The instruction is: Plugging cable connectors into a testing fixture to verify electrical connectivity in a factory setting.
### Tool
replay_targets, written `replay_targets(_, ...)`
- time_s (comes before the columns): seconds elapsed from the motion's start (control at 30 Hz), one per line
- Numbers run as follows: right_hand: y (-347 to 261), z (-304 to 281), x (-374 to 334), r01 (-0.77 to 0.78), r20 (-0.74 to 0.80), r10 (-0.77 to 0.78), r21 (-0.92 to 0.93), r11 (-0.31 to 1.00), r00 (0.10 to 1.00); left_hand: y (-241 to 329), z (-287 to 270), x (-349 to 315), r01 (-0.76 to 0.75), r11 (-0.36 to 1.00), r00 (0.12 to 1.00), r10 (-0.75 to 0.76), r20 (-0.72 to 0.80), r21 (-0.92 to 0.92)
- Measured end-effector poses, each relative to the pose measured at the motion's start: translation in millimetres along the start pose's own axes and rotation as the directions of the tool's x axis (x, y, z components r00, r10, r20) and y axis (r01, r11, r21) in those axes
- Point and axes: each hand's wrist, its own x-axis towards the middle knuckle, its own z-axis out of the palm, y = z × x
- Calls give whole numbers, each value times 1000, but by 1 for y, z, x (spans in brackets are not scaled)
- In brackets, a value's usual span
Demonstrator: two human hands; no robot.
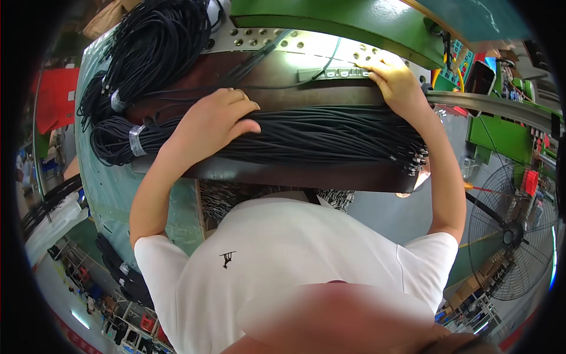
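My left hand (215,125) lies over a long bundle of black cables (318,133); its fingers are loosely curved and the thumb is apart, with no clear grip. A clear tie (137,140) wraps the bundle's left end, and small metallic connector ends (413,159) show at the right. My right hand (398,85) reaches to the right end of a narrow metal fixture (337,74), with thumb and forefinger apart and nothing visible between them. A single black cable (259,88) runs from the left toward this fixture. Both sit on a dark brown board (283,174).
A large coiled heap of black cables (156,47) lies at the far left. Behind the fixture stands a green machine body (342,23) over a perforated metal plate (253,36). At the right are a metal rail (495,101), a phone (480,78) and a standing fan (513,233).
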Motion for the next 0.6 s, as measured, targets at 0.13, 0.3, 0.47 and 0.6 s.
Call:
replay_targets(0.13, -52, -12, -6, -41, -47, 41, -8, 999, 998, 6, -6, 12, -28, 989, 962, -14, -274, -147)
replay_targets(0.3, -101, 4, -14, 24, -2, -24, 2, 1000, 1000, 18, -17, 6, 33, 919, 930, -172, -323, -393)
replay_targets(0.47, -94, -52, -59, -235, 48, 241, -112, 966, 969, 7, -19, 0, 26, 707, 976, -172, -137, -707)
replay_targets(0.6, -86, -66, -91, -261, -156, 220, -333, 906, 963, 31, -7, 36, -114, 926, 990, 134, 31, -360)
